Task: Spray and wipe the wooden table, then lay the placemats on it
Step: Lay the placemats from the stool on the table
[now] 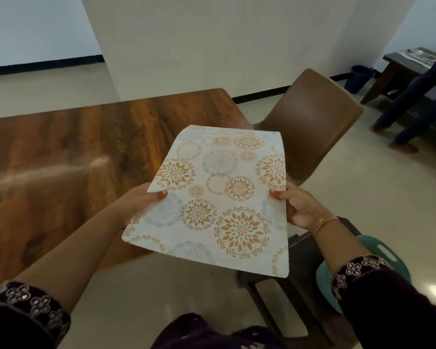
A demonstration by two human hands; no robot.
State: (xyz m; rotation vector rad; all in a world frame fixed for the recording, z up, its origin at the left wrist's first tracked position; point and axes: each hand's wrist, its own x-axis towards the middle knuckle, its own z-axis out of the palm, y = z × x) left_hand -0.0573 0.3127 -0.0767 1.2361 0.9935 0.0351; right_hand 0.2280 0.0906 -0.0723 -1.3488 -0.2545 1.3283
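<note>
**Position and grip.** One placemat [219,187] is held in the air over the near right corner of the wooden table [61,152], with its near part out over the floor. Its left edge is pinched by the left hand [139,197] and its right edge by the right hand [300,210], thumbs on top. Both grips are clamped on the mat.

**Hazards.** If the mat is lowered from here, it is likely to be laid skewed or overhanging the corner, because it is held at an angle to the table edges. A thin sheet may sag between the hands and land curled. The brown chair [312,117] at the far right could be brushed.

**Appearance.** A pale rectangle with rounded corners is seen, printed with orange and grey-blue floral circles.
</note>
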